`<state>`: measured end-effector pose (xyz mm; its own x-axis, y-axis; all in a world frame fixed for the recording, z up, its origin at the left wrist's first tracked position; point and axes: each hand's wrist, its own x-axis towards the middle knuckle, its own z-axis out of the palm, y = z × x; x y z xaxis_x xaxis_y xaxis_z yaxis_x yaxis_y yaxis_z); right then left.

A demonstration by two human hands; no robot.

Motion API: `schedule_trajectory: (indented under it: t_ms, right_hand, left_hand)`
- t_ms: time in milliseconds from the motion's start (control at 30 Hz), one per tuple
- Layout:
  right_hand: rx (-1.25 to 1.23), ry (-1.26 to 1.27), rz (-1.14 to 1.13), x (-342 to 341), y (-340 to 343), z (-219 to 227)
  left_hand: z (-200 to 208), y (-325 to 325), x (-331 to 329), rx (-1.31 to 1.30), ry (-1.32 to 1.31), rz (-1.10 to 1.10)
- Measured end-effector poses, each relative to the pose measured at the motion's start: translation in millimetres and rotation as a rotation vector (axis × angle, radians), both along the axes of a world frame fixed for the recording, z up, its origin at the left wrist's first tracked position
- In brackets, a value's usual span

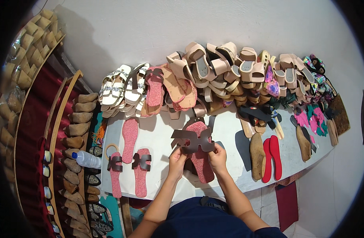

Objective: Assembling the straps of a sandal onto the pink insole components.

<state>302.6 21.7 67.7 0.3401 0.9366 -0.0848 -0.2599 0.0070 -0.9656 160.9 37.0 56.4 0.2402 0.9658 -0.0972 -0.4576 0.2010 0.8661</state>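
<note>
A dark brown strap piece [198, 142] with H-shaped cut-outs is stretched between my two hands over the table. Its left end is pinched by my left hand [177, 160], its right end by my right hand [217, 156]. Under the strap lies a pink patterned sole [204, 171], partly covered by it; whether the two touch cannot be made out. To the left rest two pink sandals with brown straps, a near-left sandal [116, 178] and another sandal [141, 180]. Behind them is a bare pink sole [129, 141].
Piled sandals line the wall: white ones [114, 89], beige ones [202, 63] and floral ones [315, 67]. Right of my hands lie a wooden shoe last [257, 156], red insoles [274, 156] and a grey insole [242, 148]. A plastic bottle [89, 159] and racked lasts [77, 129] are at left.
</note>
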Motion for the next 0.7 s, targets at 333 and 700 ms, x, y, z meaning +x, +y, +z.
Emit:
schedule_trajectory:
  t_ms: [333,700]
  right_hand:
    - [-0.09,0.108,0.067,0.9,-1.2,2.3]
    - [-0.046,0.061,0.084,5.4,0.9,-3.9]
  left_hand:
    - [-3.7,-3.3,-4.1,-0.052,-0.098,0.017]
    - [-1.6,10.6,-20.3,-0.054,-0.171,0.177]
